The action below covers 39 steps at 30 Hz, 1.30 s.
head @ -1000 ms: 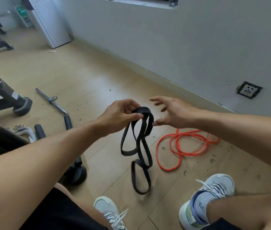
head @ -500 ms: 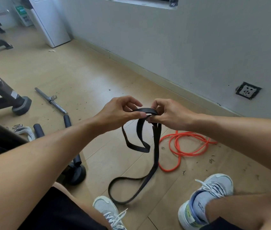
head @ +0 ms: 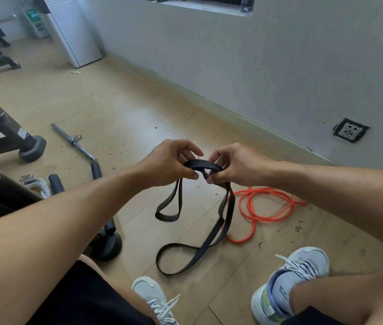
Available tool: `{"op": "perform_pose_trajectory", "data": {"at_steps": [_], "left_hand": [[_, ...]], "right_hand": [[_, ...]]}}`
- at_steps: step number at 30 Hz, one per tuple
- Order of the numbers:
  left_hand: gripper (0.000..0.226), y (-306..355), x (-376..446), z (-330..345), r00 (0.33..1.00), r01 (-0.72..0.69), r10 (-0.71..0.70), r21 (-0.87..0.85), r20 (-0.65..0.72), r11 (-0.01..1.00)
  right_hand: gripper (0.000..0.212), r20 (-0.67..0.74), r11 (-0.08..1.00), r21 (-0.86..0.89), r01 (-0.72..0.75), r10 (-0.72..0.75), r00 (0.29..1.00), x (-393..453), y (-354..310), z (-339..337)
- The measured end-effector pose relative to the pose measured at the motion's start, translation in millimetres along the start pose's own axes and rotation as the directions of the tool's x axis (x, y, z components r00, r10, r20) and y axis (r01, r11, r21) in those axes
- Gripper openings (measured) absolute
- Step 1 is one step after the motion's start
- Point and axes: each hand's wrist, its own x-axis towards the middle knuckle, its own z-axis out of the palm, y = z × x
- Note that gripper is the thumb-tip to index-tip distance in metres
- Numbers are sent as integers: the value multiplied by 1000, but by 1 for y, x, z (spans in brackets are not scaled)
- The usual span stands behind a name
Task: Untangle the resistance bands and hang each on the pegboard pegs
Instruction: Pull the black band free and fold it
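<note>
A flat black resistance band [head: 209,240] hangs between my hands above the wooden floor. My left hand [head: 169,164] pinches its top on the left, and a short loop drops below that hand. My right hand [head: 235,164] pinches the same top section on the right; from there a long twisted loop falls to the floor between my shoes. An orange band [head: 265,207] lies coiled on the floor to the right, under my right forearm, apart from the black one. No pegboard is in view.
A grey wall with a socket [head: 351,130] runs along the right. A chrome bar with black grips [head: 78,145] lies on the floor at left, beside the black feet of a gym machine [head: 32,148]. My grey shoes [head: 303,275] stand at the bottom.
My right hand came in and took hold of the black band's top. The band has spread into a short loop and a long loop whose end now lies on the floor.
</note>
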Motion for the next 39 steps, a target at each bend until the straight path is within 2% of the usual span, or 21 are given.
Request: {"op": "perform_pose_trajectory", "data": {"at_steps": [2,6,13,15,20,23,29,34,39], "left_hand": [[47,1,-1,-2,999,-38,38,-13,-11,999],[45,6,-2,-2,996,-83,79,-84,-48,993],[38,15,-4,-5,987,-131,103,-232,-127,964],[35,16,-5,-5,984,-135,100,-250,-149,959],[35,19,-6,-9,975,-157,97,-316,-199,936],[33,22,-7,-9,973,-166,107,-293,-207,942],[29,32,-9,-4,955,-220,147,-280,-259,934],[28,38,-8,0,918,-281,182,-255,-351,925],[24,43,-8,-5,913,-270,186,-195,-364,943]], "right_hand": [[23,43,999,-51,7,-4,999,0,2,1],[42,43,1000,-29,12,-11,999,0,2,1],[26,29,995,98,33,-36,999,2,3,-1],[20,28,996,82,42,-44,999,3,3,-2],[26,37,998,46,43,-45,998,1,1,-7],[22,38,997,49,59,-61,997,-2,0,-6],[28,31,997,51,58,-60,998,-2,-5,-5],[14,26,979,187,86,-93,995,-4,-9,-9],[26,130,983,179,36,-60,990,-6,-6,-22]]}}
